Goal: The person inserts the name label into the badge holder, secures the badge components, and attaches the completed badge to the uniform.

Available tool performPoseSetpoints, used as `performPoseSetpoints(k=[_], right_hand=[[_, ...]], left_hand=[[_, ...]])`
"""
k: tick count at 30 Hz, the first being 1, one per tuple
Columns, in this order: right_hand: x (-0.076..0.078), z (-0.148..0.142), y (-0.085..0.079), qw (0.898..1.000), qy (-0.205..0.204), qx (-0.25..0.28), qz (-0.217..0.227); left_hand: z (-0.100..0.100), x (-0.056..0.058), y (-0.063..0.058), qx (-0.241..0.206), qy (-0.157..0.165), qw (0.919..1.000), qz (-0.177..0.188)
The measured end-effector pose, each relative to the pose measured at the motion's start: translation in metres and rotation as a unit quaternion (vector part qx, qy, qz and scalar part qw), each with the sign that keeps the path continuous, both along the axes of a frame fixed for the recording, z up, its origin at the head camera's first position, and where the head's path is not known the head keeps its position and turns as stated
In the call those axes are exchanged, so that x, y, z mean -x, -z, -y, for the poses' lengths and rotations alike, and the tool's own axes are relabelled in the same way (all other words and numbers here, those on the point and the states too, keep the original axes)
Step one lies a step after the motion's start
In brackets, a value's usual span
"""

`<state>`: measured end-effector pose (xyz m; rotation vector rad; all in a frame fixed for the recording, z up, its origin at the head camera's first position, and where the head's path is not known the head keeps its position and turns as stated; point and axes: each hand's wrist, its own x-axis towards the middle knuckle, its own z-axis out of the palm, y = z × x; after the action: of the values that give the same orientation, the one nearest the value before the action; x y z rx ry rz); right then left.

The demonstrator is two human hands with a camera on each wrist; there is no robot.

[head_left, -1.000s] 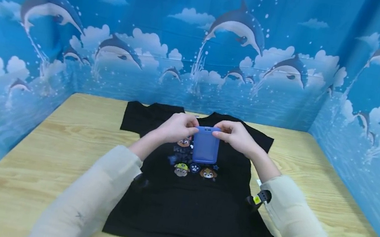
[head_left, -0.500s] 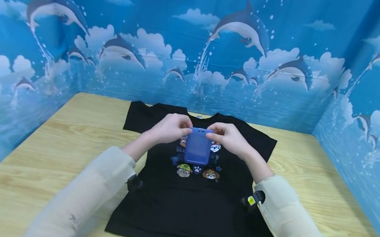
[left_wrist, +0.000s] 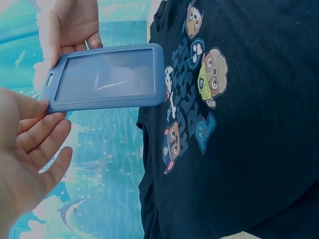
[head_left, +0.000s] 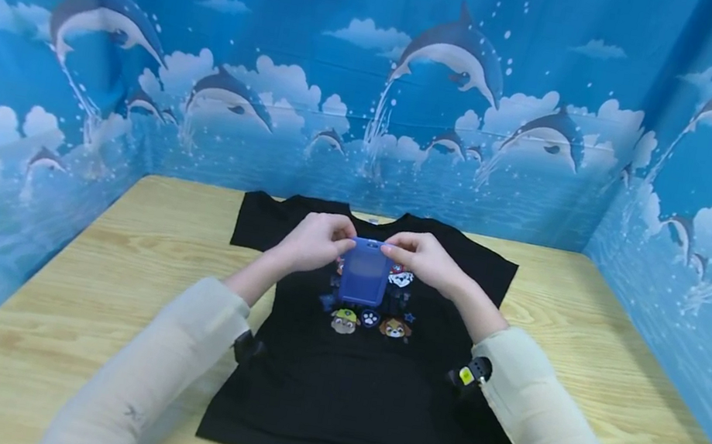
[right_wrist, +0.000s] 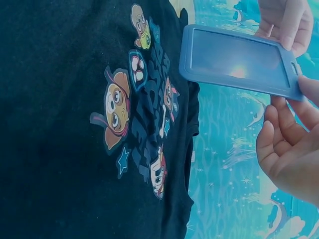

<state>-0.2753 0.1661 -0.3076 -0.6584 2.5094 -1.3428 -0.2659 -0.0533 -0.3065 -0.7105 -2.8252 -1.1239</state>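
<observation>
- Looking at a blue, rectangular plastic card holder with a clear window (head_left: 364, 274), held up over a black, short-sleeved fabric T-shirt with a cartoon-dog print (head_left: 361, 403).
- Hanging in front of that print, roughly midway between the left and right edges of the pale wood-grain tabletop (head_left: 169, 238) and toward its far edge.
- Pinched only at the slotted top end, tbh: top-left corner between thumb and finger of the left hand (head_left: 316, 240), top-right corner likewise in the right hand (head_left: 424, 257).
- Can't tell about the bottom end of the card holder, maybe brushing the T-shirt, maybe just above.
- Would call this the hold-and-steady step, not a putting-down one yet.
- For the next move, would keep both pinches level and moving together, to avoid twisting the card holder.
- If laying it down, would lower the bottom end first without rucking up the T-shirt; if flipping it, would let go with one hand first and trust the other corner pinch.
</observation>
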Motion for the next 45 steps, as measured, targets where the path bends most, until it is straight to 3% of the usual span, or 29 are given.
performPoseSetpoints(k=[13, 19, 30, 45], right_hand=[[0.0, 0.003, 0.001, 1.0, -0.001, 0.006, 0.009], [0.0, 0.006, 0.001, 0.999, 0.023, 0.006, 0.027], [0.003, 0.016, 0.005, 0.993, 0.079, 0.062, 0.054], [0.003, 0.02, 0.005, 0.99, 0.096, 0.085, 0.062]], left_hand=[[-0.001, 0.0, 0.005, -0.002, 0.001, 0.9991, -0.042], [-0.002, 0.0, 0.006, -0.001, -0.004, 0.9992, -0.039], [-0.002, -0.001, 0.009, 0.004, -0.005, 0.9992, -0.04], [-0.003, 0.001, 0.011, -0.002, 0.006, 0.9997, -0.022]])
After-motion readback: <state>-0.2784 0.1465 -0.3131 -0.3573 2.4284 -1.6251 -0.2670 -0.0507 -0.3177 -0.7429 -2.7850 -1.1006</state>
